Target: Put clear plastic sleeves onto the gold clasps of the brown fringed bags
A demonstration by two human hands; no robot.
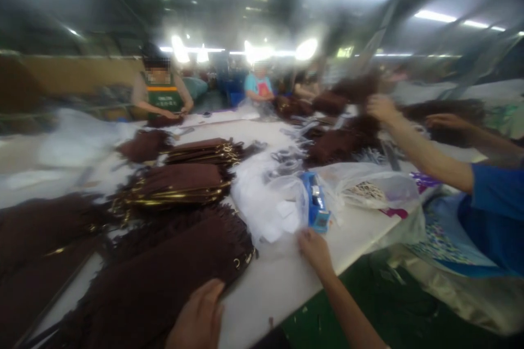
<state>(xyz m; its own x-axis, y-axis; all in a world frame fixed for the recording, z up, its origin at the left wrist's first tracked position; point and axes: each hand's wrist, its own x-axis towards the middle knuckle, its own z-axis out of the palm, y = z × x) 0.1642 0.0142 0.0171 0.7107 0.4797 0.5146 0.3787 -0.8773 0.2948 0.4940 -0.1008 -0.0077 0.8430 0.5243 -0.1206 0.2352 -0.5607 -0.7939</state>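
Note:
My left hand (pixel 198 313) is at the bottom, beside the near edge of a large pile of dark brown fabric pieces (pixel 176 262) with gold-coloured metal rings. Its fingers are stretched out close together, and nothing shows in it. My right hand (pixel 314 251) is over the white table at the near edge of a clear plastic bag (pixel 262 196) with white pieces inside. The fingers there are curled together; blur hides what they hold, if anything. Just beyond them lies a blue box (pixel 316 202). More brown bundles (pixel 184 180) with gold-coloured metal strips lie to the left.
At right a co-worker in a blue sleeve (pixel 497 191) reaches over the white table (pixel 270 294) with brown pieces. Another plastic bag (pixel 368 188) holds small pale pieces. Scissors (pixel 286 161) lie mid-table. Several people, one in a green apron (pixel 164 98), work at the far side.

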